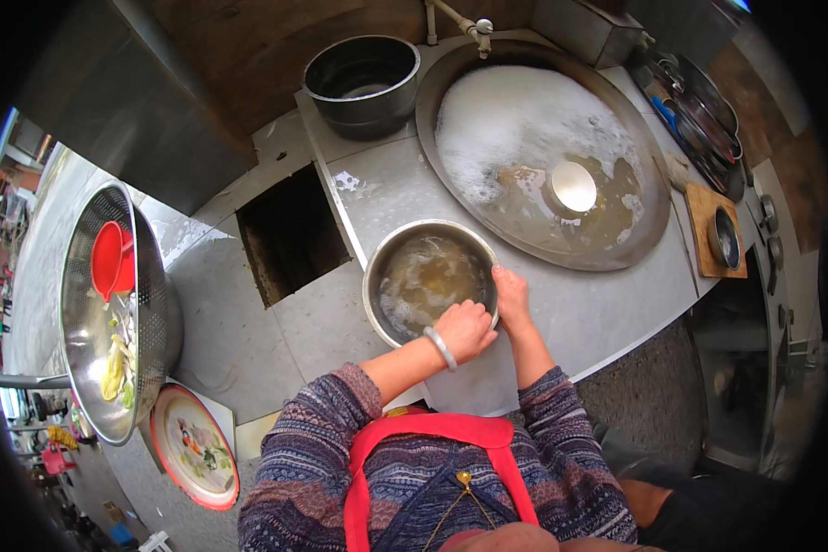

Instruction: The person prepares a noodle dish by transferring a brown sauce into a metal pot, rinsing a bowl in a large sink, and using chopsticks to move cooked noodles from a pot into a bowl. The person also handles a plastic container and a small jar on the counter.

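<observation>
A round metal basin with cloudy, foamy water stands on the tiled counter in front of me. My right hand is at the basin's right rim, its fingers curled over the edge. My left hand, with a pale bangle at the wrist, is at the near right part of the rim, fingers bent; whether it holds anything inside is hidden. Behind the basin is a large wide metal wok of sudsy water, in which a white bowl sits.
A dark pot stands behind, near a tap. Left are a square opening in the counter, a steel colander with a red ladle and vegetable scraps, and an enamel tray. A cutting board with a bowl lies right.
</observation>
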Action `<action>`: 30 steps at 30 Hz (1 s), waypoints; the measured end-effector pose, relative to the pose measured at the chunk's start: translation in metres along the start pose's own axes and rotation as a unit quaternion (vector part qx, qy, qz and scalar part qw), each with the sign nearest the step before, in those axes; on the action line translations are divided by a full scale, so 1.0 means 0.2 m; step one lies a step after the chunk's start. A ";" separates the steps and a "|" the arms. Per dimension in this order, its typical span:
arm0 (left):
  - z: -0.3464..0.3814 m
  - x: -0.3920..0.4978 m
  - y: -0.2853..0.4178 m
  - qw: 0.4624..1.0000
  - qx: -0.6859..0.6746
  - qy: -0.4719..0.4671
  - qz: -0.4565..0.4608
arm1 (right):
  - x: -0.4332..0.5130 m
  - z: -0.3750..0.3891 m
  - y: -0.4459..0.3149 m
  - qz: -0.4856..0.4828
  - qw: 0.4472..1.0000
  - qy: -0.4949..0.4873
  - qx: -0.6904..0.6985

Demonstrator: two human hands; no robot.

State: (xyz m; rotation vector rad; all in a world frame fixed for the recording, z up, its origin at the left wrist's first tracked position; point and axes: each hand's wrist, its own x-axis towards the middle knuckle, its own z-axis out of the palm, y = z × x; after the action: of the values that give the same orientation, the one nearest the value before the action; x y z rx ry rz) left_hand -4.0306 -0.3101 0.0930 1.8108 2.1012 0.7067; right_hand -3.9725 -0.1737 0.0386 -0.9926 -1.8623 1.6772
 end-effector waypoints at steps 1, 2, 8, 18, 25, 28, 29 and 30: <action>0.00 -0.06 0.02 1.000 0.020 -0.007 0.000 | 0.00 0.01 0.00 -0.001 1.000 0.003 0.013; 0.00 -0.11 0.02 0.999 0.035 -0.019 -0.001 | 0.00 0.01 -0.01 -0.017 1.000 0.008 0.018; -0.17 -0.46 -0.13 0.990 0.126 -0.051 0.024 | -0.01 -0.01 -0.04 -0.088 0.987 0.046 -0.129; -0.45 -0.35 -0.48 0.939 0.309 0.017 -0.152 | 0.01 -0.02 -0.11 -0.109 0.954 -0.004 -0.281; -0.39 -0.17 -0.53 0.880 0.061 0.113 -0.457 | 0.00 0.06 -0.31 -0.307 0.790 0.015 -0.531; -0.31 -0.16 -0.57 0.843 -0.025 0.227 -0.487 | -0.04 0.20 -0.33 -0.341 0.745 -0.079 -0.567; -0.27 -0.17 -0.59 0.841 -0.069 0.273 -0.461 | -0.07 0.26 -0.31 -0.254 0.749 -0.166 -0.589; -0.24 -0.18 -0.62 0.836 -0.113 0.319 -0.433 | -0.05 0.31 -0.30 -0.101 0.768 -0.236 -0.587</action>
State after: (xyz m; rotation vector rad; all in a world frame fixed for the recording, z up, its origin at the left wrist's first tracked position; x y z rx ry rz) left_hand -4.1532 -0.3664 0.0649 0.3480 2.7083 1.2876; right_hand -4.0253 -0.2228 0.0876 -0.6720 -3.3213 0.4582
